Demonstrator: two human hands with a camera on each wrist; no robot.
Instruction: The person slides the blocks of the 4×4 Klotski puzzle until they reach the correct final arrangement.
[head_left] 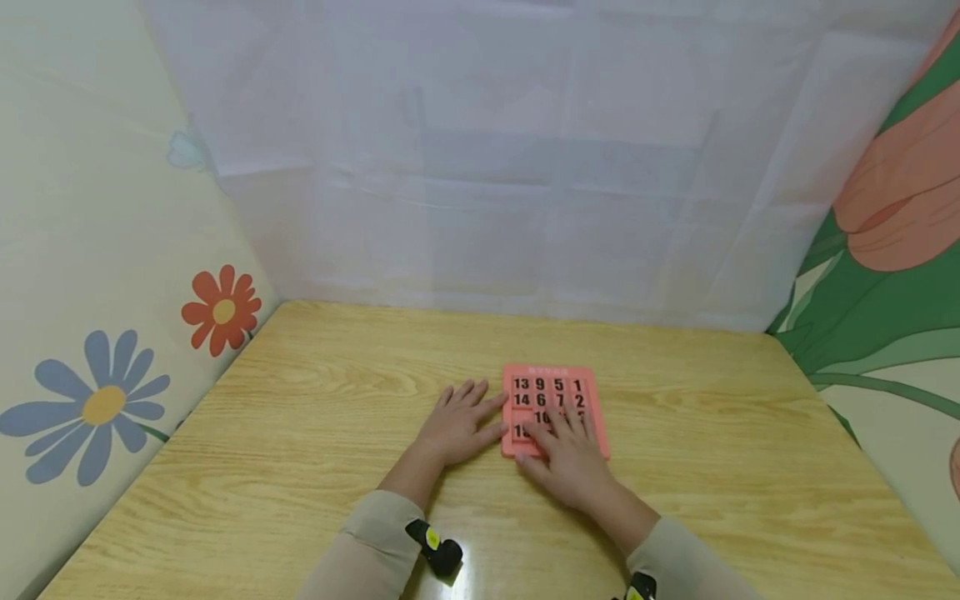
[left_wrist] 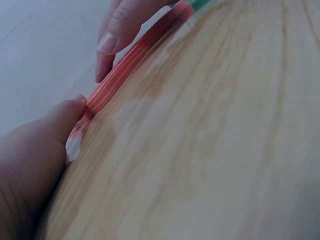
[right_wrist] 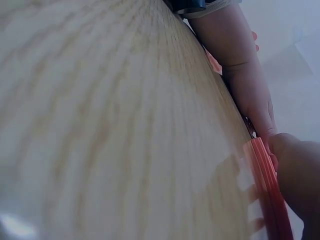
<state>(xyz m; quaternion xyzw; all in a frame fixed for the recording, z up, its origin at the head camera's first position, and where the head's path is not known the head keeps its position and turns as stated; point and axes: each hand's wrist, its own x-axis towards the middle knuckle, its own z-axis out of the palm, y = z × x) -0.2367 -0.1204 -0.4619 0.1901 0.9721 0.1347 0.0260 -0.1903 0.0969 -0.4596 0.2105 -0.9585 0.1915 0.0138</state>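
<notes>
A pink number sliding puzzle [head_left: 548, 371] lies flat on the table, with black numerals such as 13, 9, 5 and 1 along its top row. At the left of its third row is a gap without a tile. My left hand [head_left: 454, 427] rests beside the puzzle, fingers spread, its thumb against the left edge [left_wrist: 107, 90]. Over the lower right tiles lies my right hand [head_left: 572, 468], its fingers extended across them and hiding several numbers. Its thumb is near the bottom edge. In the right wrist view, the puzzle's side [right_wrist: 267, 190] shows beside the right hand.
The wood-grain table [head_left: 315, 400] stretches around the puzzle. A white sheet [head_left: 495, 167] hangs behind its far edge. Flower-patterned panels stand at the left [head_left: 60, 208] and right [head_left: 900, 333]. A black wrist device [head_left: 442, 554] sits at the left cuff.
</notes>
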